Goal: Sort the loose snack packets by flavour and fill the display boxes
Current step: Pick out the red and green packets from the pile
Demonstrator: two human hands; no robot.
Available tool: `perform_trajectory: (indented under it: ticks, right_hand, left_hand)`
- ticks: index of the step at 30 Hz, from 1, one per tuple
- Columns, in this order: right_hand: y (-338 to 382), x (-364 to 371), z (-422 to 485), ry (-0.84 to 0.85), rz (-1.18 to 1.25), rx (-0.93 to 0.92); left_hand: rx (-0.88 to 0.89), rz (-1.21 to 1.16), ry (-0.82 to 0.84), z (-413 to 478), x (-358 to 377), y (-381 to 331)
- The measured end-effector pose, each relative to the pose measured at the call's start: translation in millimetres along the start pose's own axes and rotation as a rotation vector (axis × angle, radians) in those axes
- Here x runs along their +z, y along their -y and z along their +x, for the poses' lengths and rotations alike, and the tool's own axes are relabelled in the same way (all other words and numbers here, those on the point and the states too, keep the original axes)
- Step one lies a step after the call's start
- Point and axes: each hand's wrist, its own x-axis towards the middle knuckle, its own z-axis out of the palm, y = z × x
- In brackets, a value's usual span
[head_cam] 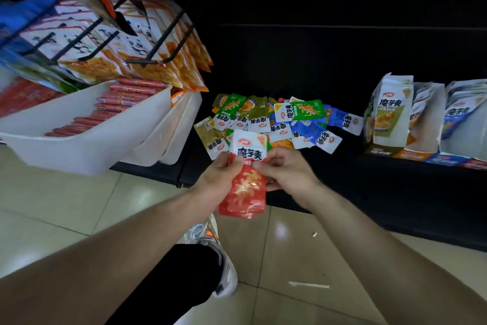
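Left hand (224, 175) and right hand (288, 173) pinch stacked red 魔芋爽 packets (247, 190) over the black shelf (369, 182) edge; the smaller print seems unreadable.

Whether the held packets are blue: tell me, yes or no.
No: the left hand and right hand hold red packets.

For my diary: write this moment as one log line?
left hand: grips red packets | right hand: pinches same stack | loose pile: mixed colours | display boxes: right of pile
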Motion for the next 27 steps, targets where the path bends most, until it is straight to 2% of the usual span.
perform_trajectory:
  ticks: [3,5,6,8,9,11,14,19,23,25,27]
  right_hand:
    - [-14.9,18.3,7.2,-0.003,-0.001,0.015]
    - [-28.4,18.3,17.4,-0.065,-0.113,0.015]
    - [-36.6,14.5,24.2,-0.128,-0.250,0.001]
    - [-57.9,0.1,41.3,-0.180,-0.839,-0.065]
    - [-70.5,-7.0,49.9,-0.135,-1.133,-0.085]
    - [-89.5,-17.9,64.6,-0.006,-1.414,-0.066]
    - [-114.9,-25.4,70.4,0.045,-1.527,-0.025]
    - [-138.1,-39.0,26.9,-0.114,-1.600,-0.032]
    - [-114.6,-47.1,27.4,-0.274,-1.623,-0.090]
    - [-93.0,-41.9,49.3,-0.224,-1.590,-0.122]
    - [-73.5,-32.7,81.1,-0.099,-1.556,-0.137]
  left_hand:
    - [0.044,0.184,0.014,0.5,-10.9,7.6]
    - [0.033,0.230,-0.023,4.2,-23.6,12.1]
    - [0.023,0.236,-0.049,6.6,-29.7,13.4]
    - [-0.005,0.256,-0.097,11.0,-41.0,14.6]
    - [-0.021,0.276,-0.127,13.9,-46.2,16.4]
    - [-0.041,0.309,-0.174,19.4,-54.6,19.6]
    - [-0.062,0.327,-0.167,22.9,-58.7,21.5]
    - [-0.061,0.331,-0.134,22.5,-55.4,16.3]
    - [-0.048,0.333,-0.142,19.6,-54.2,14.0]
    - [-0.046,0.337,-0.160,19.2,-55.8,13.8]
    - [-0.050,0.325,-0.174,20.9,-57.4,14.4]
